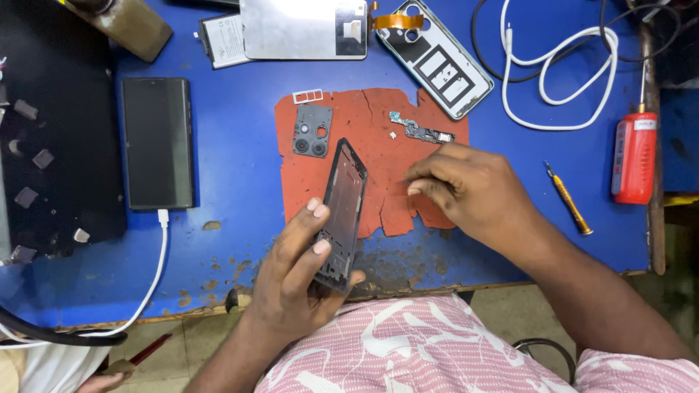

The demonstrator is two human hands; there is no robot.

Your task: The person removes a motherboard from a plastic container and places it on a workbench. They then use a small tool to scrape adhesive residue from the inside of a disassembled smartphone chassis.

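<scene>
On red mat point(364, 124): phone stripped — camera cover point(312, 131), small board point(422, 132) out. Left hand point(291, 280) clamps bare frame point(341, 215); right hand point(466, 191) pinches something tiny, unidentifiable. Reassembly undone.

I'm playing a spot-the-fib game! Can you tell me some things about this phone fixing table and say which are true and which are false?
1. The left hand holds a black phone frame. True.
2. The whole dark phone on the blue table has a white cable plugged in. True.
3. The red mat is neat and untorn. False: it is cracked and ragged.
4. The right hand grips the yellow-handled tool. False: that tool lies on the table, apart from the hand.
5. A camera cover piece lies on the mat. True.
</scene>
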